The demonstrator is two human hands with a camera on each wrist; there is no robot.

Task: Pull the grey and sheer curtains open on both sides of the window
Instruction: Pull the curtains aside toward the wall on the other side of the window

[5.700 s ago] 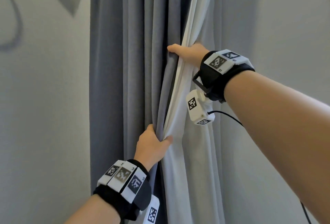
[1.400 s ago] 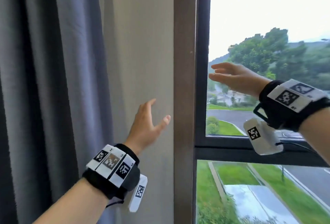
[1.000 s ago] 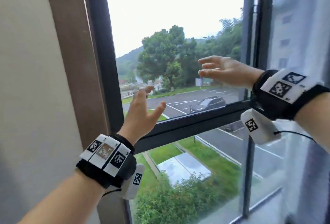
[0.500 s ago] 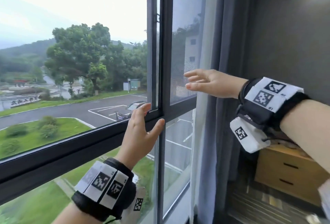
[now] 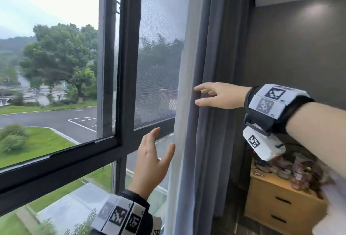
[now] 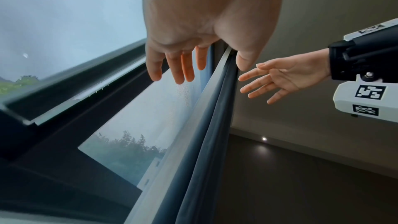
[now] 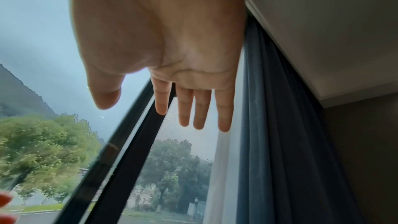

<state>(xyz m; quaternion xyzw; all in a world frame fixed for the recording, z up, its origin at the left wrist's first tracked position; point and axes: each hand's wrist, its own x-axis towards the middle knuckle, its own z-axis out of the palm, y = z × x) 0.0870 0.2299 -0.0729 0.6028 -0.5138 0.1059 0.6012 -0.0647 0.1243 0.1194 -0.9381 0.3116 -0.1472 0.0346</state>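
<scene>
Hands reach toward the right edge of the window (image 5: 119,66). Nearest, the left hand (image 5: 149,165) is raised with fingers straight and spread, holding nothing, its thumb just beside the sheer curtain (image 5: 184,103). Higher and further right, the right hand (image 5: 222,95) is flat with fingers extended and slightly parted, empty, its fingertips in front of the grey curtain (image 5: 221,85); contact cannot be told. Both curtains hang gathered right of the window, sheer next to the mesh screen (image 5: 159,47), grey beside it against the dark wall (image 5: 290,57). Right of the curtains, low down, stands a wooden drawer unit (image 5: 280,203) with blurred clutter on top.
</scene>
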